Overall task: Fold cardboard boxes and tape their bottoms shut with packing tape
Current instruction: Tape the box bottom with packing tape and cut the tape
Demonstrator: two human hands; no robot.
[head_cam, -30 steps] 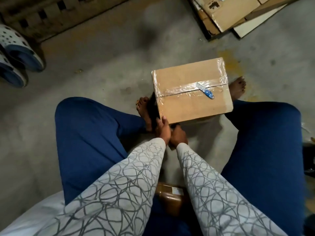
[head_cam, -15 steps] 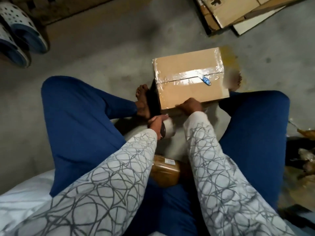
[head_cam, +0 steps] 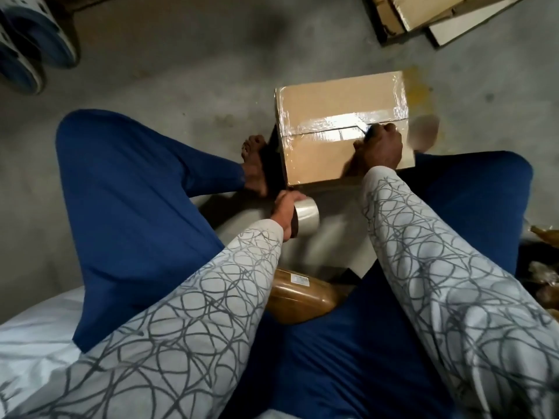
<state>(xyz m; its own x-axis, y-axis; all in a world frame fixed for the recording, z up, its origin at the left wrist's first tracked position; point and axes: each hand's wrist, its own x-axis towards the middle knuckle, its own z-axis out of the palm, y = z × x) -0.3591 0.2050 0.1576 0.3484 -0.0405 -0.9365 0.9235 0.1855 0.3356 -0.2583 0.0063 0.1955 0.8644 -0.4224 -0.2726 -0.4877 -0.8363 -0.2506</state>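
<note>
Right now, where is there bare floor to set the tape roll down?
Widest: concrete floor between the sandals, left knee and cardboard box. A smaller strip lies between the box and the flat cardboard stack. Crowded: between the thighs, where the left hand holds the tape roll near a brown packet.

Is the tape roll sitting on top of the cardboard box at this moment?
No, the left hand holds the tape roll off the cardboard box, below its near edge and closer to the person.
</note>
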